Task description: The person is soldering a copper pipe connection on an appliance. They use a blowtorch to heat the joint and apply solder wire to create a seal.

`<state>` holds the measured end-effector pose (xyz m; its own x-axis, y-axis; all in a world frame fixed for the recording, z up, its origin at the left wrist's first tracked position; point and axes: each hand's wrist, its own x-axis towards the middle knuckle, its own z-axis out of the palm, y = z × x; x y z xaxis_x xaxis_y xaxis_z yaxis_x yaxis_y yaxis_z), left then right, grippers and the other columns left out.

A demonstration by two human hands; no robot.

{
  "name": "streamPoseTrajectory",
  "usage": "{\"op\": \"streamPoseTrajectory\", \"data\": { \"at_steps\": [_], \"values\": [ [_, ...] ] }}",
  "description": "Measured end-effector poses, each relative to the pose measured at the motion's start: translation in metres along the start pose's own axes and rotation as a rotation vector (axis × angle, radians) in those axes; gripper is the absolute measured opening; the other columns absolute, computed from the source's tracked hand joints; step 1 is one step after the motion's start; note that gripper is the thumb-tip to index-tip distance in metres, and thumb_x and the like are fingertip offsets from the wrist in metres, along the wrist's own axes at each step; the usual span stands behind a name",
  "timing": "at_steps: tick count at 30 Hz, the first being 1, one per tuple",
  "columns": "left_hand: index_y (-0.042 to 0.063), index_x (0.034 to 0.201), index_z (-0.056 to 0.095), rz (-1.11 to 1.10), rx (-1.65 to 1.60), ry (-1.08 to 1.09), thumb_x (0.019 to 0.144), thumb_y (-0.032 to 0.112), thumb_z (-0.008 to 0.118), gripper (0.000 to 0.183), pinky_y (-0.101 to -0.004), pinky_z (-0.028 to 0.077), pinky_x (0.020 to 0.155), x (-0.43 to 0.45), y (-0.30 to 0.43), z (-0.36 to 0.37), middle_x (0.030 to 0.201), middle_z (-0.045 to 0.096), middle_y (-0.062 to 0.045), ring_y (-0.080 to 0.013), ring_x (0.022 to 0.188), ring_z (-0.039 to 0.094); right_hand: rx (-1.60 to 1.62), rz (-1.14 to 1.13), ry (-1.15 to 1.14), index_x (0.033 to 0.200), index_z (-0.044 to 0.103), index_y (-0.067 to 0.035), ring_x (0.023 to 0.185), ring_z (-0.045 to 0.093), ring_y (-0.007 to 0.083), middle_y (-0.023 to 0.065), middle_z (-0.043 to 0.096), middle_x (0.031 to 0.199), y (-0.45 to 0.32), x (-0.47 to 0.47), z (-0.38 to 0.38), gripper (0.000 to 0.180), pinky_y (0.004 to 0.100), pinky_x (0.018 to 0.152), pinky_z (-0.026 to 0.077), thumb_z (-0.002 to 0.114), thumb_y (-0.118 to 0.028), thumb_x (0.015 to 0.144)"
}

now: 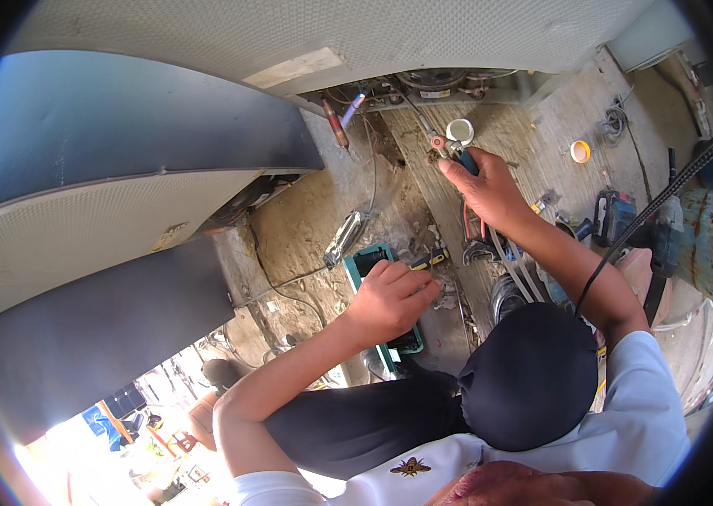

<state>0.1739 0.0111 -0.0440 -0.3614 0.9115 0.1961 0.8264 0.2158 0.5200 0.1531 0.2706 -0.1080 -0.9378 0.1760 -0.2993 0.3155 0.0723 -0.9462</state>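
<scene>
My right hand (489, 190) grips the blue handle of a gas brazing torch (437, 142), its thumb near the red valve knob. The torch's thin neck reaches toward the compressor recess of a refrigerator. A lit blue-violet flame (353, 109) burns there, beside a copper filter drier (335, 123) with thin tubing. A black compressor (433, 79) sits in the recess. My left hand (394, 297) hangs over a green tool case (383, 253), fingers loosely curled. Whether a thin object is between its fingertips cannot be made out.
A white tub (459, 131), an orange-rimmed cap (579, 151) and a coiled cord (614, 120) lie on the worn floor. A yellow-black screwdriver (430, 258) is near the case. At right stand a cordless tool (614, 218) and a rusty gas cylinder (704, 243). Another refrigerator (110, 215) is at left.
</scene>
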Motion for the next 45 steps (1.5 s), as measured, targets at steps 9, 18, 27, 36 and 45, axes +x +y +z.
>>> {"op": "streamPoseTrajectory", "data": {
  "at_steps": [9, 18, 27, 36, 45],
  "values": [
    [0.007, 0.110, 0.071, -0.003, 0.008, 0.023, 0.071, 0.015, 0.071, 0.040, -0.0368, 0.048, 0.077, 0.011, -0.002, -0.002, 0.107, 0.066, -0.003, -0.0230, 0.091, 0.060, -0.059, 0.194, 0.032, 0.095, 0.067, 0.000, 0.069, 0.049, 0.0061, -0.0026, 0.057, 0.073, -0.003, -0.043, -0.035, 0.032, 0.0295, 0.061, 0.041, 0.068, -0.031, 0.099],
    [0.009, 0.094, 0.068, 0.064, 0.155, 0.014, 0.075, 0.020, 0.068, 0.022, -0.0368, 0.045, 0.074, -0.005, -0.004, 0.014, 0.088, 0.058, -0.002, -0.0221, 0.086, 0.058, 0.025, 0.284, 0.036, 0.091, 0.057, -0.007, 0.050, 0.040, 0.0023, -0.0075, 0.047, 0.067, -0.023, -0.080, -0.055, 0.029, 0.0247, 0.045, 0.029, 0.068, -0.031, 0.104],
    [0.013, 0.093, 0.072, -0.590, 0.215, 0.598, 0.080, 0.015, 0.069, 0.013, -0.0436, 0.051, 0.072, 0.030, -0.048, 0.092, 0.091, 0.067, -0.006, -0.0302, 0.085, 0.066, -0.070, 0.182, 0.116, 0.098, 0.056, -0.010, 0.046, 0.034, -0.0001, -0.0106, 0.042, 0.064, -0.096, -0.111, -0.032, 0.021, 0.0225, 0.041, 0.025, 0.067, -0.027, 0.105],
    [-0.001, 0.110, 0.077, -1.240, -0.718, 1.347, 0.094, 0.008, 0.068, 0.021, -0.0383, 0.056, 0.076, 0.062, -0.013, 0.136, 0.092, 0.074, -0.014, -0.0265, 0.079, 0.070, -0.468, 0.212, 0.202, 0.120, 0.063, -0.006, 0.047, 0.029, -0.0016, -0.0130, 0.035, 0.064, -0.201, -0.131, 0.008, 0.035, 0.0212, 0.042, 0.021, 0.064, -0.038, 0.106],
    [0.003, 0.109, 0.068, -1.371, -1.985, 1.855, 0.100, 0.005, 0.057, 0.014, -0.0321, 0.057, 0.059, 0.074, -0.040, 0.116, 0.105, 0.071, -0.005, -0.0154, 0.078, 0.063, -0.589, 0.291, 0.283, 0.122, 0.064, -0.007, 0.045, 0.026, 0.0002, -0.0107, 0.033, 0.064, -0.270, -0.136, 0.056, 0.034, 0.0229, 0.042, 0.017, 0.062, -0.038, 0.108]
  ]
}}
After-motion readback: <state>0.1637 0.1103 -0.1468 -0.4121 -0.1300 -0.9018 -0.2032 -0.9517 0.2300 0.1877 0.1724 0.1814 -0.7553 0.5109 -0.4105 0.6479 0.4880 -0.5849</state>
